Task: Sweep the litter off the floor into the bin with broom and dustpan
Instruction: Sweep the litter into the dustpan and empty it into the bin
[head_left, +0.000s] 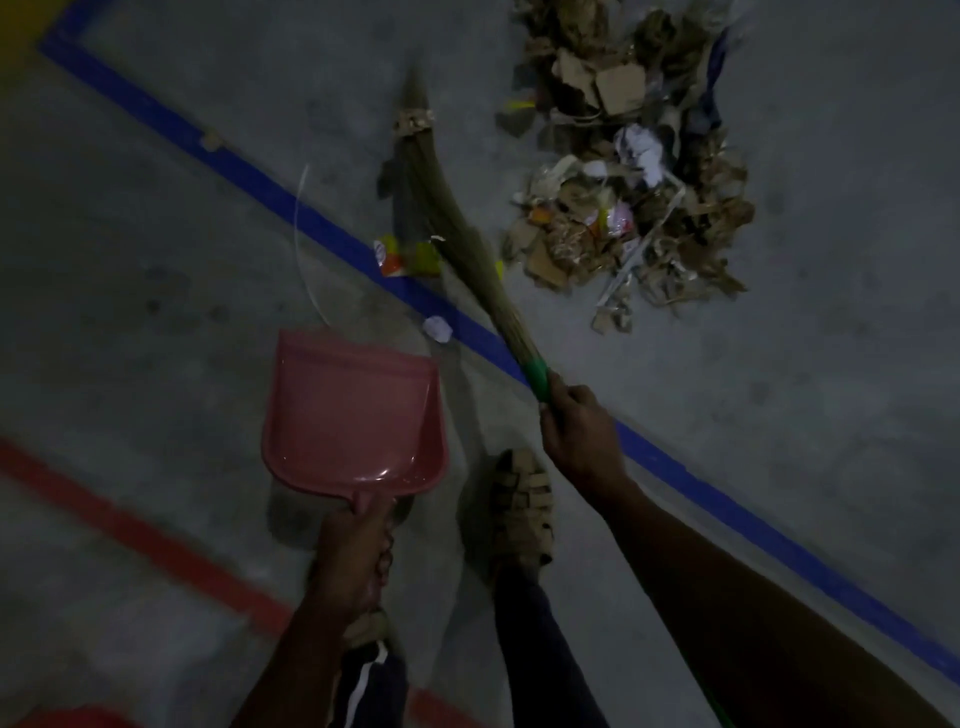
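Though dim, grey floor (779, 389), blue line (291, 208)

- The left hand (358, 551) reaches forward from a bare forearm, fingers curled round the handle of the pink plastic dustpan (353, 415).
- The right hand (576, 431), arm stretched out, grips the green-collared grass broom (457, 234).
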